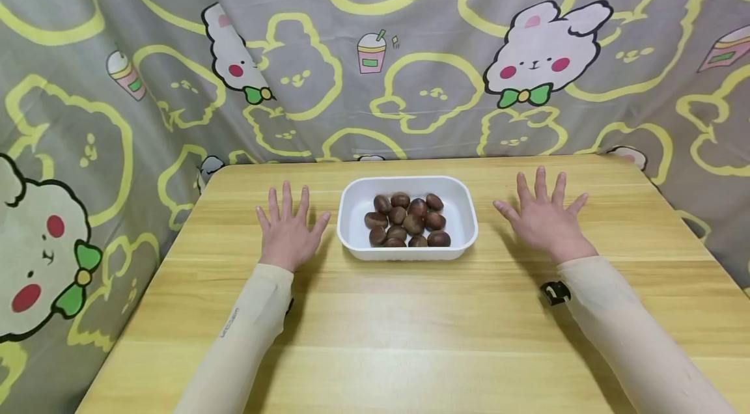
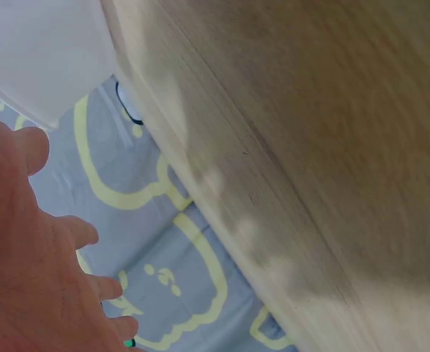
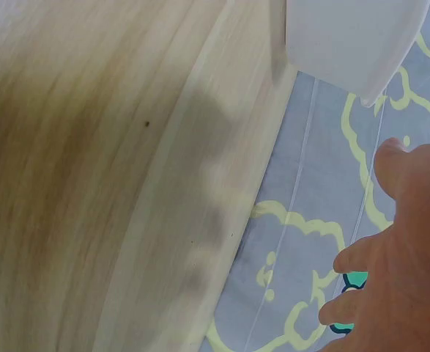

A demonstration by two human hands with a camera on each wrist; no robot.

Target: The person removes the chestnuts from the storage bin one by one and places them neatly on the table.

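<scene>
A white rectangular tray (image 1: 407, 254) stands near the back of the table, with several brown chestnuts (image 1: 413, 224) grouped inside it. To its left my left hand (image 1: 289, 235) is spread, fingers straight, holding nothing. My right hand (image 1: 547, 222) is spread the same way on the tray's other side, also apart from it. In the left wrist view the tray's white side (image 2: 46, 59) shows at the top left, beyond the left palm (image 2: 31, 257). The right wrist view has the tray's side (image 3: 354, 44) at the top and the right palm (image 3: 412, 257) at the lower right.
The wooden table (image 1: 404, 336) extends toward me, its far edge just behind the tray. A grey curtain (image 1: 433, 23) with yellow outlines and rabbit prints hangs behind and on the left. A black strap piece (image 1: 555, 293) sits at the right wrist.
</scene>
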